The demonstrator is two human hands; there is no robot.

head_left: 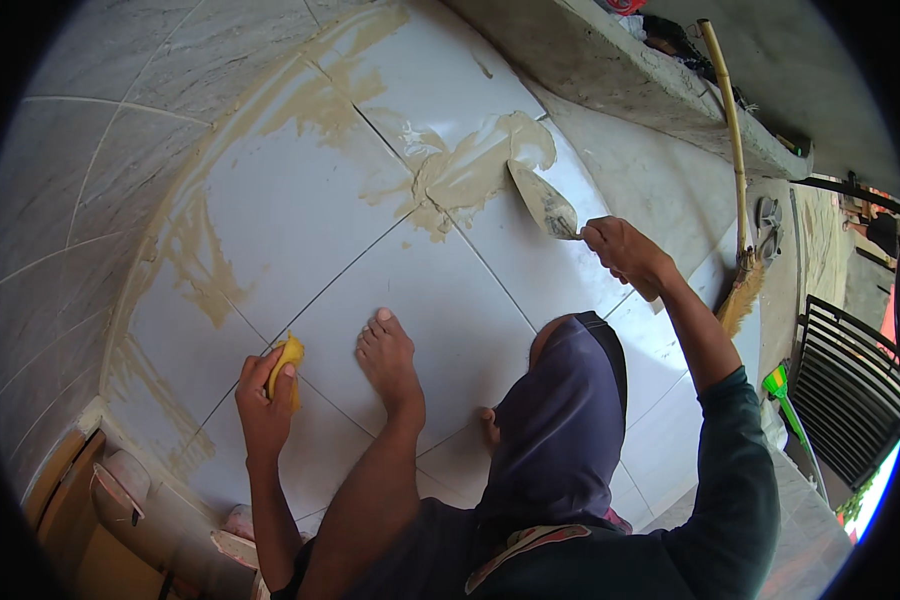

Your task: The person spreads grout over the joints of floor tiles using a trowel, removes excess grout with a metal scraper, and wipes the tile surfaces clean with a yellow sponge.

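In my right hand [625, 258] is the handle of a metal trowel [545, 203], its pointed blade smeared with paste and its tip at the edge of a wet beige grout patch [475, 170]. That patch spreads over the joints between white floor tiles [280, 200]. My left hand [266, 400] grips a yellow sponge [286, 368], held above the tiles left of my bare foot [388, 360]. Dried-looking beige smears [200, 265] run along the floor's left edge, beside the grey wall.
A raised concrete ledge [630, 70] borders the far right, where a broom [742, 290] with a bamboo handle leans. Sandals [767, 228], a green-headed brush [778, 382] and a black metal gate [850, 375] are at right. Buckets [122, 480] stand by a wooden frame at lower left.
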